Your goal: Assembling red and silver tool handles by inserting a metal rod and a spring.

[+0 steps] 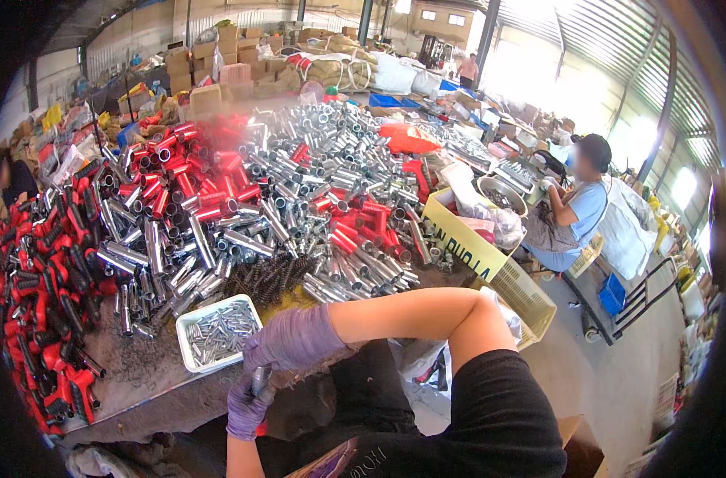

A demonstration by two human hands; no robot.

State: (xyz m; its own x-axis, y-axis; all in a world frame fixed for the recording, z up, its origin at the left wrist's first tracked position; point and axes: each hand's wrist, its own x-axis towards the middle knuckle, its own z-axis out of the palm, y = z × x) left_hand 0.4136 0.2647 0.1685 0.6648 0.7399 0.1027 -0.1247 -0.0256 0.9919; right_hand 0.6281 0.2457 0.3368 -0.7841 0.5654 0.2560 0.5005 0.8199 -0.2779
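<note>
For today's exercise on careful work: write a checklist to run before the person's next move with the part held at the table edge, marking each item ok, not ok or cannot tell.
1. Both hands gloved: left hand, right hand: ok.
2. Part held between both hands: ok.
3. White tray close by: ok.
4. Tray has parts in it: ok.
5. Part seated properly: cannot tell, hidden by gloves.
6. Silver tubes piled clear of the hands: ok.

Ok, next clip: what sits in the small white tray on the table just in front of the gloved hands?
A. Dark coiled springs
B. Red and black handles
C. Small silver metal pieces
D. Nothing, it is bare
C: the white tray holds a heap of small silver metal pieces, while the dark springs lie on the table behind it and the red and black handles are stacked to its left.
</note>
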